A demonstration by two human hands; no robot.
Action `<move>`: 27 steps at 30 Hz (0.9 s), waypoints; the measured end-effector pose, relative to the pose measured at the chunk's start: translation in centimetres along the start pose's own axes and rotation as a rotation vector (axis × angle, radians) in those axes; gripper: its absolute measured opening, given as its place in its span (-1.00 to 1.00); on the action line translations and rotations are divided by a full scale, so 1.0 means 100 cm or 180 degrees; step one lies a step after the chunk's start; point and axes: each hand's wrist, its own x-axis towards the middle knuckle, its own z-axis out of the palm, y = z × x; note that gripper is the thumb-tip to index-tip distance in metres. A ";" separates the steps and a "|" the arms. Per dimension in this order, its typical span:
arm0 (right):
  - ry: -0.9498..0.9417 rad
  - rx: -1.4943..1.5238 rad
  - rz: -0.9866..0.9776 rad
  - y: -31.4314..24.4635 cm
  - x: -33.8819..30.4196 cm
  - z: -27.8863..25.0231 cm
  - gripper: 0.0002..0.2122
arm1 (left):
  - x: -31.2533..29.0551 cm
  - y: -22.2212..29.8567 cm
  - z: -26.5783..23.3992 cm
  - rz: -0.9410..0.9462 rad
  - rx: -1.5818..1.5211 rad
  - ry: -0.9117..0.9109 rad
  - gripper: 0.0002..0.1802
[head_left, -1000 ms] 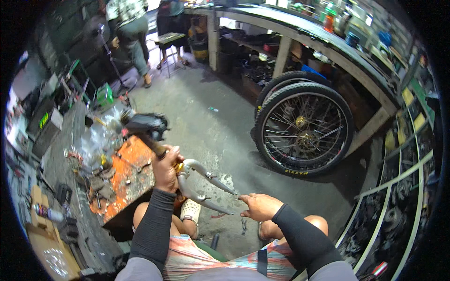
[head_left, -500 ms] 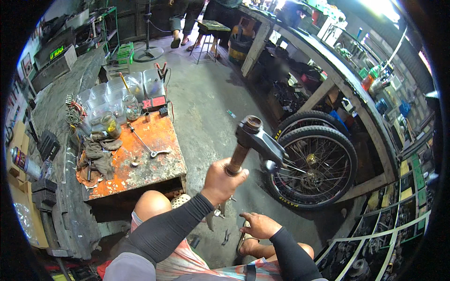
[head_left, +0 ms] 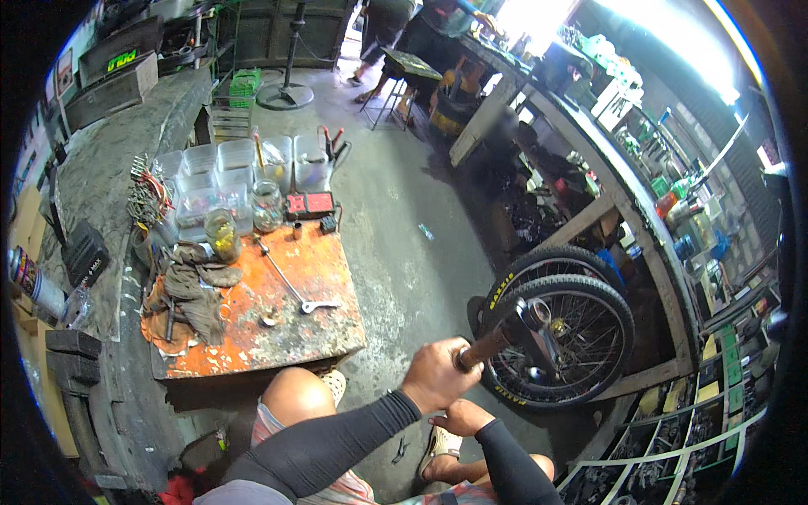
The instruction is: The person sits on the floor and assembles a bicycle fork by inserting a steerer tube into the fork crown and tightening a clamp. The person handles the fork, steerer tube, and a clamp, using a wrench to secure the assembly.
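The rust-brown fork steerer tube is gripped by the left hand, whose fingers are clamped around its nearer visible end. The tube is tilted, its far end aimed up and to the right, where a dark bicycle stem is fitted. Whatever lies below the left hand is hidden. The right hand is held close under it with the fingers curled; whether anything is grasped there, or whether the 2 hands touch, cannot be told.

Behind the stem, 2 black-tyred bicycle wheels are stood upright, overlapping, beside a long workbench. Rows of compartments filled with dark parts are seen at the lower right.

On the left, a low desk is coated in chipped orange paint. A long metal wrench is laid across it, and a crumpled grey-brown rag is heaped near its left edge. Toward its far side, clear plastic bins are grouped, with a glass jar of yellowish contents and a red box set in front of them. Farther back, a stool is placed on the grey floor
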 end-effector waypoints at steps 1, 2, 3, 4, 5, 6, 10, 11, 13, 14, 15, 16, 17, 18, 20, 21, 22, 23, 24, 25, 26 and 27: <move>0.0064 -0.0069 0.0043 0.003 0.008 -0.001 -0.40 | -0.002 -0.003 0.000 -0.0084 0.0003 -0.0049 -0.69; 0.0227 -0.0074 0.0008 0.014 0.010 0.004 -0.41 | -0.003 -0.003 0.003 -0.0137 -0.0104 -0.0104 -0.70; 0.0418 -0.0064 -0.0116 0.026 0.012 0.012 -0.42 | -0.004 -0.003 0.005 -0.0203 -0.0207 -0.0147 -0.71; 0.0628 -0.0012 -0.0305 0.042 0.013 0.028 -0.43 | -0.004 -0.004 0.007 -0.0234 -0.0208 -0.0245 -0.71; 0.0776 0.0033 -0.0459 0.057 0.013 0.047 -0.44 | -0.005 -0.004 0.008 -0.0270 -0.0214 -0.0332 -0.71; 0.0837 0.0047 -0.0546 0.069 0.011 0.063 -0.45 | -0.004 -0.002 0.006 -0.0297 -0.0223 -0.0391 -0.71; 0.0379 0.0264 -0.0795 0.076 0.027 0.133 -0.49 | -0.004 0.011 -0.007 -0.0383 -0.0245 -0.0581 -0.71; 0.0248 0.0352 -0.1179 0.051 0.028 0.142 -0.50 | -0.003 0.009 -0.013 -0.0501 -0.0286 -0.0642 -0.72; 0.0107 0.0539 -0.1362 0.018 0.030 0.168 -0.51 | 0.000 0.018 -0.026 -0.0560 -0.0418 -0.0740 -0.73; 0.0151 0.0590 -0.1444 0.009 0.033 0.190 -0.51 | 0.002 0.017 -0.028 -0.0511 -0.0444 -0.0727 -0.74; 0.0344 0.0624 -0.1533 0.006 0.039 0.220 -0.51 | 0.002 0.019 -0.029 -0.0458 -0.0487 -0.0737 -0.74; 0.0636 0.0619 -0.1631 0.010 0.042 0.258 -0.51 | 0.003 0.022 -0.029 -0.0391 -0.0529 -0.0754 -0.74; 0.0974 0.0584 -0.1770 0.015 0.046 0.294 -0.50 | 0.003 0.026 -0.032 -0.0345 -0.0563 -0.0769 -0.74; 0.1202 0.0550 -0.1867 0.018 0.050 0.319 -0.49 | 0.004 0.028 -0.034 -0.0294 -0.0578 -0.0791 -0.74; 0.0680 0.0454 -0.1652 0.011 0.058 0.332 -0.49 | 0.002 0.026 -0.034 -0.0218 -0.0572 -0.0804 -0.72; 0.0083 0.0348 -0.1416 0.005 0.063 0.322 -0.50 | 0.000 0.021 -0.032 -0.0210 -0.0526 -0.0802 -0.72; -0.0529 0.0298 -0.1183 -0.001 0.066 0.303 -0.50 | 0.001 0.018 -0.034 -0.0214 -0.0483 -0.0812 -0.71; -0.1131 0.0278 -0.0882 -0.007 0.057 0.284 -0.49 | 0.000 0.019 -0.033 -0.0204 -0.0496 -0.0875 -0.71; -0.1224 0.0247 -0.0460 -0.013 0.047 0.265 -0.49 | -0.004 0.021 -0.030 -0.0211 -0.0480 -0.0890 -0.70; -0.1336 0.0113 -0.0157 -0.020 0.051 0.227 -0.49 | 0.000 0.021 -0.035 -0.0231 -0.0401 -0.0830 -0.69; -0.1440 0.0013 0.0198 -0.017 0.042 0.206 -0.48 | 0.003 0.023 -0.035 -0.0244 -0.0359 -0.0816 -0.69; -0.1016 0.0256 0.0193 -0.019 0.026 0.175 -0.51 | 0.004 0.019 -0.035 -0.0281 -0.0282 -0.0789 -0.69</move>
